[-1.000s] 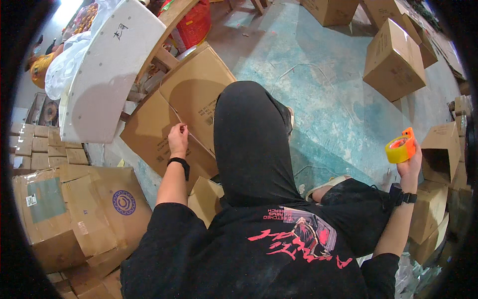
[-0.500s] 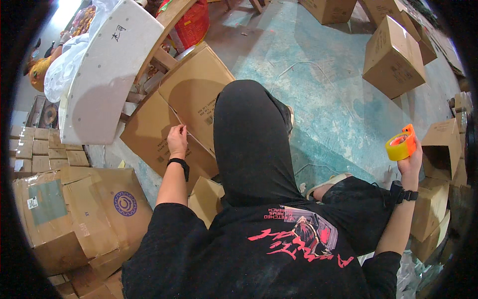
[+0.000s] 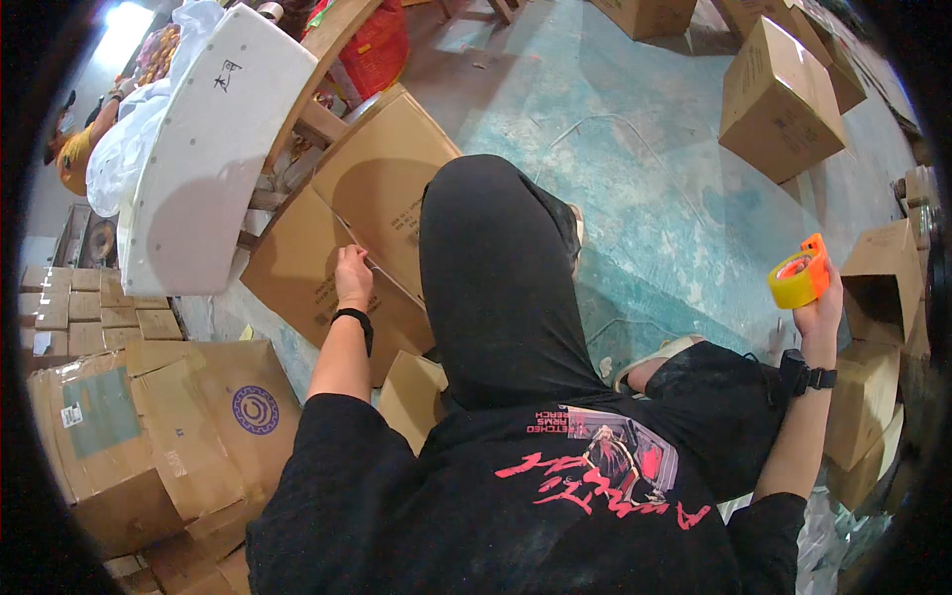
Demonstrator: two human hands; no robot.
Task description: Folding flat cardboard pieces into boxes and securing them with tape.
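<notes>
A large brown cardboard box point(image 3: 389, 149) lies tilted beside my raised knee, its two flaps meeting along a slanting seam. My left hand point(image 3: 352, 276) is at that seam, fingers closed in a pinch on the edge of the nearer flap point(image 3: 297, 263); the fingertips are partly hidden. Out to the right, my right hand point(image 3: 821, 305) grips an orange tape dispenser point(image 3: 815, 260) with a yellow roll of tape point(image 3: 792, 289) on it, held up away from the box. My leg covers the right part of the box.
Behind the box, a white board point(image 3: 218, 149) leans by a wooden frame point(image 3: 322, 59). A taped carton point(image 3: 198, 426) sits at lower left, near stacked small boxes point(image 3: 84, 307). Cartons point(image 3: 783, 104) stand far right, and an open carton point(image 3: 883, 268) is near my right hand. Another person point(image 3: 79, 159) is far left.
My left hand stays at the seam, barely shifted. My right hand has turned the tape dispenser slightly and raised it a little. The whole view has shifted a bit.
</notes>
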